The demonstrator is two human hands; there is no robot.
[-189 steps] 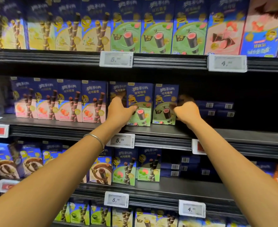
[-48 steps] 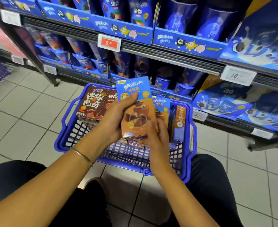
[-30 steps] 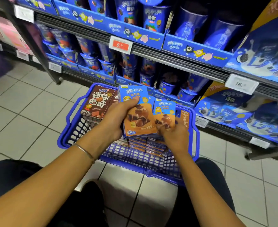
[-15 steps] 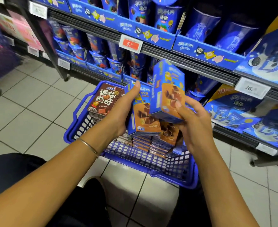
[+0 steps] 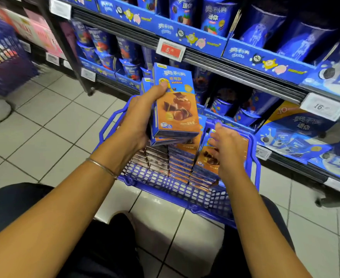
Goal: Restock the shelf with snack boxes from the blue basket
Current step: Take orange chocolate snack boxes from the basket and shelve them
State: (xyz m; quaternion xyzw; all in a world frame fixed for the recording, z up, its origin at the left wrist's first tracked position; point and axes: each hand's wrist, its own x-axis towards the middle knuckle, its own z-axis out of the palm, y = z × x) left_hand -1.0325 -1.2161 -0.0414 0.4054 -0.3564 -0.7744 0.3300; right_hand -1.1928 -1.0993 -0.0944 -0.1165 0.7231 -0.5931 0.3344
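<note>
Right now the left hand (image 5: 139,119) is gripping a small pile of boxes (image 5: 175,105) upright, thumb pressing across the front face and fingers wrapping behind. At least two boxes are showing, with another edge peeking out on the far side. The basket (image 5: 175,189) is sitting on the floor (image 5: 44,127) directly below both hands, and the remaining stock is lying in flat stacks (image 5: 181,159) inside it, under the left hand's load.

The right hand (image 5: 227,149) is reaching down into the basket, just right of the left hand, with its spread fingers lying over a tilted box (image 5: 207,157). Blur is hiding whether it is pinching that box or only touching it, so I cannot tell. The shelf (image 5: 235,65) is running beyond both hands.

The likeliest trouble, as I am judging it, is the pile in the left hand slipping. One thumb is clamping several slick cartons, and pushing another one in could be shearing the lower ones out into the basket or onto the floor. Lifting the tilted box carelessly could also be dragging its neighbours and toppling the stacks.
</note>
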